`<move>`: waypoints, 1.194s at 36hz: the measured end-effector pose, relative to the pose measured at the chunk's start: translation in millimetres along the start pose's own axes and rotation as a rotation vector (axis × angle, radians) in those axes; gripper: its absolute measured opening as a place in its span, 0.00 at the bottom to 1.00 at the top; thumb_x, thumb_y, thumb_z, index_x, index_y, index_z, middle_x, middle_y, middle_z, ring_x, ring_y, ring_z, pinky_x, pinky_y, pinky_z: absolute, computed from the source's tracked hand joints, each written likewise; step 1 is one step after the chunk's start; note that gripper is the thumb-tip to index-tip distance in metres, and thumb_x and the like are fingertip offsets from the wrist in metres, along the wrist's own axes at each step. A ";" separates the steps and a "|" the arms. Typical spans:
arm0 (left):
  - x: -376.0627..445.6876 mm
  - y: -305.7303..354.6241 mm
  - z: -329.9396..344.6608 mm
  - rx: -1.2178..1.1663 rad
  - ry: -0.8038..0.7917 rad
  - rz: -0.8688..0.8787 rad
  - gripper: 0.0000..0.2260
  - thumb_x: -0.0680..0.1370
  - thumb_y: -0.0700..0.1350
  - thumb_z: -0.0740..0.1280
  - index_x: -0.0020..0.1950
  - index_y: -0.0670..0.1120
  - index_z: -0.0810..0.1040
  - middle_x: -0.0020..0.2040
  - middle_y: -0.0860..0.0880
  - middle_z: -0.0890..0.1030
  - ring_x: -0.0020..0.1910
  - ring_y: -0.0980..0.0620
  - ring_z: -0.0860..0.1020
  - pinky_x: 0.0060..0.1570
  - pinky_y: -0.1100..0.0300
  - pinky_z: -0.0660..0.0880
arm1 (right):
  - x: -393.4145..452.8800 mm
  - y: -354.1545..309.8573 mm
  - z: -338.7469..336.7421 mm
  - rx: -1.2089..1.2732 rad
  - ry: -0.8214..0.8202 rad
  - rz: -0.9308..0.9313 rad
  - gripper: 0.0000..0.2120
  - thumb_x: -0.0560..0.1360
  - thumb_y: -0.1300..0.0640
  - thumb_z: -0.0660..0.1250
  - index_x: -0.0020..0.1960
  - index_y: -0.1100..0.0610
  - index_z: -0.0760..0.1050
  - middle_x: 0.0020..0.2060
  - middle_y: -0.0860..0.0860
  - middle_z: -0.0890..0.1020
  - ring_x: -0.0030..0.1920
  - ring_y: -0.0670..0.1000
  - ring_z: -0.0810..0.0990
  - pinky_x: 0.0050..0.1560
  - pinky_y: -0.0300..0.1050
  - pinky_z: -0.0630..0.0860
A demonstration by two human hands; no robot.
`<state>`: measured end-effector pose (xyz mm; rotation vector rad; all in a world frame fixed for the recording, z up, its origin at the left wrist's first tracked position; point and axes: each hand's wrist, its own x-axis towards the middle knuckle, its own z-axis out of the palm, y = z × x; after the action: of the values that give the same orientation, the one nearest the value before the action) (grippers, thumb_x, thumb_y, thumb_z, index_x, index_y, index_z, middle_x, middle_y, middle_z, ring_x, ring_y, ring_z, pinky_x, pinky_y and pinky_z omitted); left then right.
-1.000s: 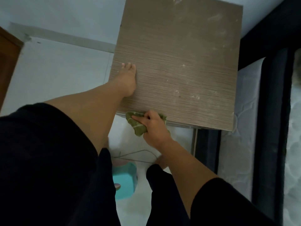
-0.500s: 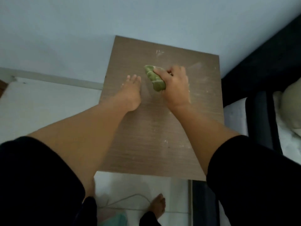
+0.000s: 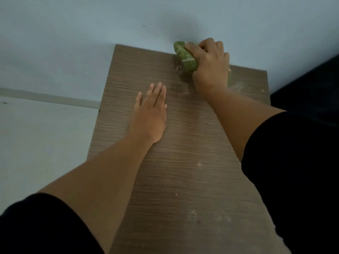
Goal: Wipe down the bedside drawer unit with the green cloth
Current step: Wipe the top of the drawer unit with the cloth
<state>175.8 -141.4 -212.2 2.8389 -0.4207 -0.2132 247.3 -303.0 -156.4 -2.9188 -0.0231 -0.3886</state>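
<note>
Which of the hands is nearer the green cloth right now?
Right. The right hand grips the green cloth at the back edge of the drawer unit top; the left hand rests flat on the top, apart from it.

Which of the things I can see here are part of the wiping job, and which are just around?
Part of the job:
- green cloth, bunched in the right hand at the far edge
- drawer unit top, still showing pale dusty specks
- left hand, resting flat on the top

Just around:
- pale wall
- floor
- dark bed edge
</note>
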 end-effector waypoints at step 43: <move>-1.4 -2.2 8.6 -0.167 0.237 -0.145 0.21 0.82 0.41 0.48 0.75 0.40 0.58 0.76 0.43 0.59 0.77 0.47 0.54 0.76 0.54 0.48 | -57.9 -25.2 19.7 0.222 -0.470 0.059 0.19 0.70 0.63 0.62 0.60 0.54 0.70 0.59 0.55 0.75 0.62 0.57 0.72 0.61 0.56 0.70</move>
<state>173.6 -141.0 -220.9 2.6881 -0.1402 0.0587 195.5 -273.8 -185.3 -2.7114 -0.0448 0.2951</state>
